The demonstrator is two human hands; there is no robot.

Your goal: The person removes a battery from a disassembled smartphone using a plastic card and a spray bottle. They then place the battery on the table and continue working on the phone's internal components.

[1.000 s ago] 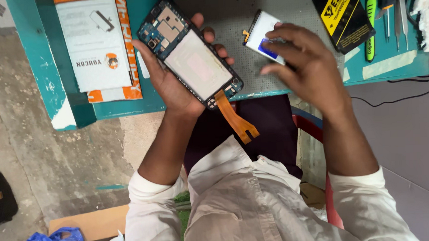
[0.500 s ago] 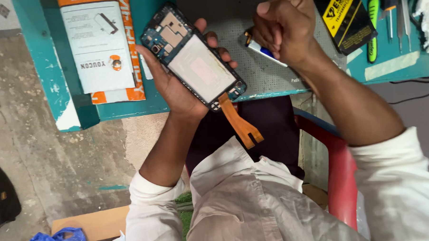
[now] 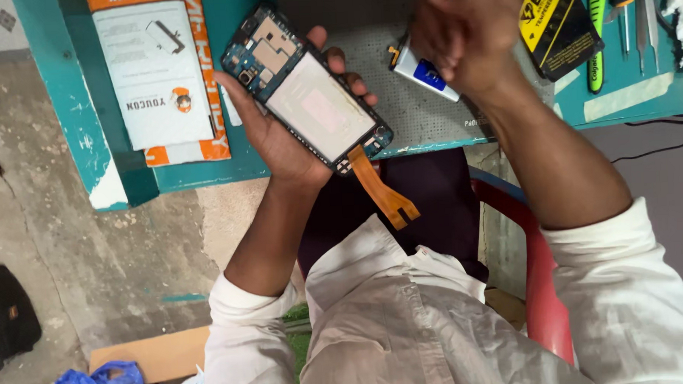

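The left hand [image 3: 286, 133] cradles an opened phone frame [image 3: 308, 91], circuit board bare, orange ribbon cable [image 3: 383, 190] dangling past the bench edge [image 3: 227, 173]. The right hand [image 3: 464, 32], curled closed, hovers just above a small battery [image 3: 424, 72].

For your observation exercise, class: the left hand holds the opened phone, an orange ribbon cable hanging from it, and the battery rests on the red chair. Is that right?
Not quite. The head view shows the battery lying on the grey mat on the table, not on the chair. The left hand does hold the opened phone, orange ribbon cable hanging.
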